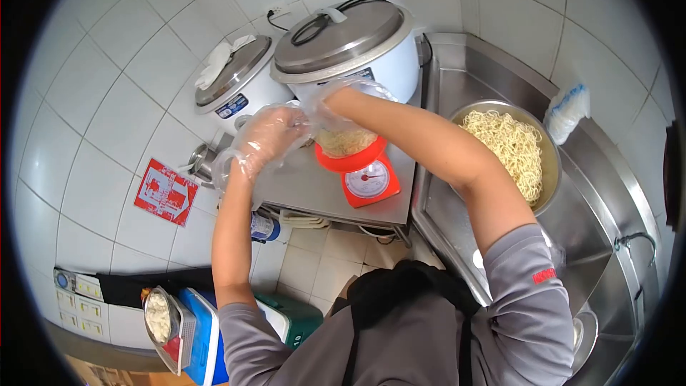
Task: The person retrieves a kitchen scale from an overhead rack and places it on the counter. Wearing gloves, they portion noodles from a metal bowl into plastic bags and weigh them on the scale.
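Note:
A red kitchen scale with a round white dial stands on the steel counter. On its red pan rests a portion of pale noodles, seemingly in clear plastic. My left hand, in a loose clear plastic glove, is left of the noodles with its fingers drawn together; what they hold, if anything, I cannot make out. Reaching across from the right, my right hand is above and behind the noodles, also in a clear glove. Its fingers are hidden by plastic and the wrist.
Two large lidded cookers stand behind the counter. A big metal bowl of noodles sits in the steel sink area at right, beside a plastic bag. Metal cups are at left. A blue-lidded box is lower left.

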Tool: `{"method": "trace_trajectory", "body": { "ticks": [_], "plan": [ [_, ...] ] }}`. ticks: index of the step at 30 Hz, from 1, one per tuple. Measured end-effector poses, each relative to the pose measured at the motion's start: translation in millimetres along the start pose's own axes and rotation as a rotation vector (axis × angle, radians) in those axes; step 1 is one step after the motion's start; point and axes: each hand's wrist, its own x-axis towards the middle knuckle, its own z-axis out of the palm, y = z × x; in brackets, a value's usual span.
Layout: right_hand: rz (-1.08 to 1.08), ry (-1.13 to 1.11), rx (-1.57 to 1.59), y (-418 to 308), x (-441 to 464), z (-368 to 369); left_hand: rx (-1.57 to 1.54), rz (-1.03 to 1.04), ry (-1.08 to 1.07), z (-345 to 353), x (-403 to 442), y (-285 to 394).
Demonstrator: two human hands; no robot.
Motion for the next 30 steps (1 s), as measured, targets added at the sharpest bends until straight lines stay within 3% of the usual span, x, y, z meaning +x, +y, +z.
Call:
{"method": "trace_trajectory", "body": {
  "ticks": [2,5,11,17,20,25,27,28,30],
  "plan": [
    [-0.079,0.071,-0.059,-2.9,-47.9,-38.3,0.005,-0.022,0.06,2.5,-2.2,-4.2],
    [-0.231,-0.091,-0.198,10.8,-38.8,-77.7,0.02,-0.039,0.129,3.7,1.2,-12.1],
    [-0.042,0.032,0.198,12.2,-44.1,-115.5,-0.144,-0.079,0.089,1.0,1.5,-17.4],
    [-0.348,0.268,0.119,12.3,-62.2,-134.6,-0.298,-0.148,0.141,-19.7,-0.9,-14.1],
    [-0.713,0.348,-0.079,28.5,-47.2,-126.4,-0.336,-0.157,0.186,-24.7,2.2,-12.0],
    [-0.888,0.263,0.227,55.1,-16.7,-102.5,-0.375,0.057,0.29,-5.2,24.4,-22.5],
    [-0.759,0.188,0.267,46.3,-25.3,-109.8,-0.344,0.023,0.245,-1.5,28.2,-25.3],
    [-0.568,0.123,0.251,41.5,-36.1,-118.3,-0.31,-0.047,0.205,-4.3,26.7,-18.9],
    [-0.398,0.176,0.266,30.4,-61.0,-135.6,-0.276,-0.106,0.142,-5.9,25.9,-15.0]
  ]
}}
